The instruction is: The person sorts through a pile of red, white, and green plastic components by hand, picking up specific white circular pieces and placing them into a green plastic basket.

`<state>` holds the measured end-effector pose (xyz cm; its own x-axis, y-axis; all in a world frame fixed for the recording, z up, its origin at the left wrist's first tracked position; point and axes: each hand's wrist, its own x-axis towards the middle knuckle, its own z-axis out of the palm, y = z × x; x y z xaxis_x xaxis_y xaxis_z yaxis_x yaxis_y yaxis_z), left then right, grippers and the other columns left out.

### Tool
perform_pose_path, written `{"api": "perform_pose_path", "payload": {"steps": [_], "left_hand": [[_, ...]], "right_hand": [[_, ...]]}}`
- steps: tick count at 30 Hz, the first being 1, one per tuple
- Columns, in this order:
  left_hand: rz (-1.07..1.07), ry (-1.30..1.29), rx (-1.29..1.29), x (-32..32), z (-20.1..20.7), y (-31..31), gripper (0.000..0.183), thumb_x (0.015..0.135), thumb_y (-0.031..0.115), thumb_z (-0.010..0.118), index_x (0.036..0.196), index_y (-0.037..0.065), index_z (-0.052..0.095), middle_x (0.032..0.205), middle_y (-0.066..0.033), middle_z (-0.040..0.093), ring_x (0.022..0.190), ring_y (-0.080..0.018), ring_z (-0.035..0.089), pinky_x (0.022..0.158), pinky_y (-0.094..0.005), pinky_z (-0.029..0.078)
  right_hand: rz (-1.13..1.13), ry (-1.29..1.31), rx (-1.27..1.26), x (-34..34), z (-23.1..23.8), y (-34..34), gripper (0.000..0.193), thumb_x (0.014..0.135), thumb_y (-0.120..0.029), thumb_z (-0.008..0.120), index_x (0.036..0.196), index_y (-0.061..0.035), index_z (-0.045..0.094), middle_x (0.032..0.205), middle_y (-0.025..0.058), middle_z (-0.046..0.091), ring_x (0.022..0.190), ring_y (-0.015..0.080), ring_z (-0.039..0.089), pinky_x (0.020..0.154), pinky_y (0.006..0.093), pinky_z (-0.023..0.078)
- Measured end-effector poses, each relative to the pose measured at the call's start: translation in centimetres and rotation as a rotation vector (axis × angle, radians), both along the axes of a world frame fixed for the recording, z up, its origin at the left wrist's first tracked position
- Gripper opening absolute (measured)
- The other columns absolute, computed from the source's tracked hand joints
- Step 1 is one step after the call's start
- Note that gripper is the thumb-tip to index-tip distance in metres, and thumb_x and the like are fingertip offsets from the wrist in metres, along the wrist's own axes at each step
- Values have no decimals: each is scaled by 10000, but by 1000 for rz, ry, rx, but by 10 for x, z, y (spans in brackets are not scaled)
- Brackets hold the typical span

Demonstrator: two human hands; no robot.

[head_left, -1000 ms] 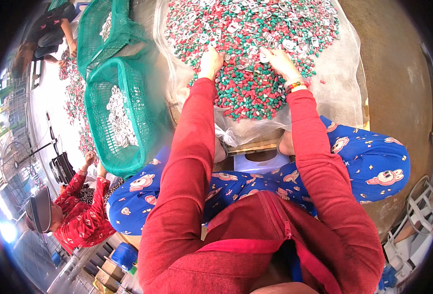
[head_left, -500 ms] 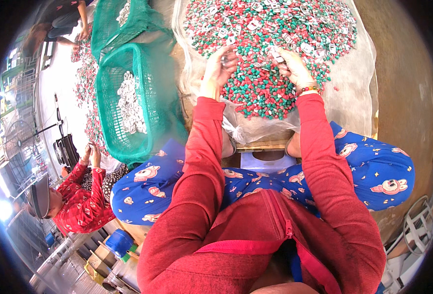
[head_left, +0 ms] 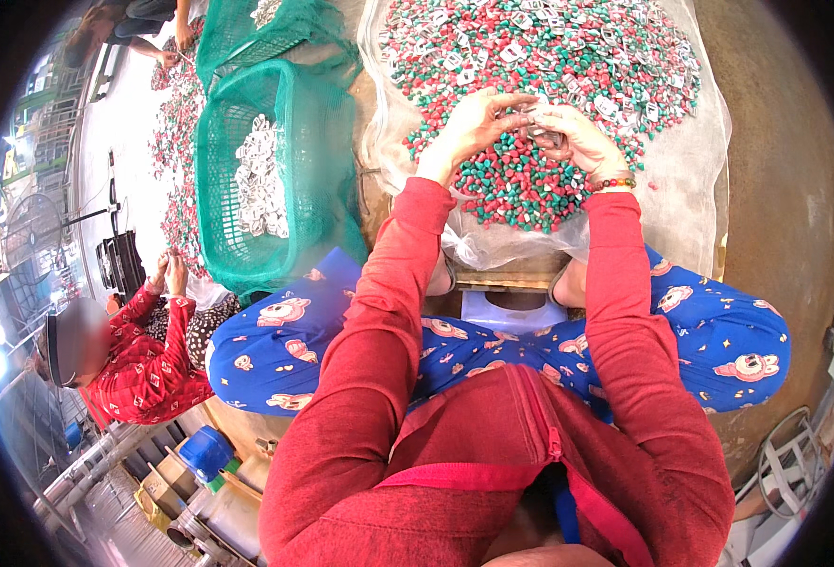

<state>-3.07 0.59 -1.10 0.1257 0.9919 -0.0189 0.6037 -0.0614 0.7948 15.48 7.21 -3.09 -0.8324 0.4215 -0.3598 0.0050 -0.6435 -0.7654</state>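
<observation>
Over a heap of small red and green stones (head_left: 521,194) mixed with silver metal parts (head_left: 511,52), my two hands meet. My left hand (head_left: 478,128) reaches in with bent, closed fingers, its tips touching the fingers of the other hand; what it grips, if anything, is hidden. My right hand (head_left: 578,137), with a beaded bracelet at the wrist, is closed around a small silver metal part, mostly covered by the fingers. The heap lies on a whitish mesh cloth (head_left: 696,180).
To the left stands a green basket (head_left: 289,180) lined with netting, with silver parts inside; another green basket (head_left: 233,38) is behind it. A co-worker in red (head_left: 143,369) sits at far left beside another stone heap (head_left: 179,151). A second person's arms (head_left: 167,38) show beyond.
My left hand has moved right and now meets my right hand; before, they were apart over the heap. The view has shifted slightly.
</observation>
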Motion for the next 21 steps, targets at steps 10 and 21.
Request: {"api": "perform_pose_path", "payload": {"steps": [10, 21], "left_hand": [[206, 47, 169, 3, 7, 35, 291, 799, 301, 604, 944, 49, 622, 783, -127, 619, 652, -225, 587, 613, -317, 463], [400, -753, 91, -17, 101, 60, 184, 863, 200, 543, 954, 58, 617, 626, 42, 513, 452, -19, 343, 413, -163, 242]], "right_hand": [[-346, -303, 912, -16, 25, 41, 208, 808, -309, 623, 818, -107, 672, 582, -85, 539, 453, -15, 345, 387, 176, 223], [-325, -39, 1362, -67, 155, 56, 200, 842, -130, 542, 961, 17, 607, 828, 79, 638, 771, 146, 584, 697, 277, 460]]}}
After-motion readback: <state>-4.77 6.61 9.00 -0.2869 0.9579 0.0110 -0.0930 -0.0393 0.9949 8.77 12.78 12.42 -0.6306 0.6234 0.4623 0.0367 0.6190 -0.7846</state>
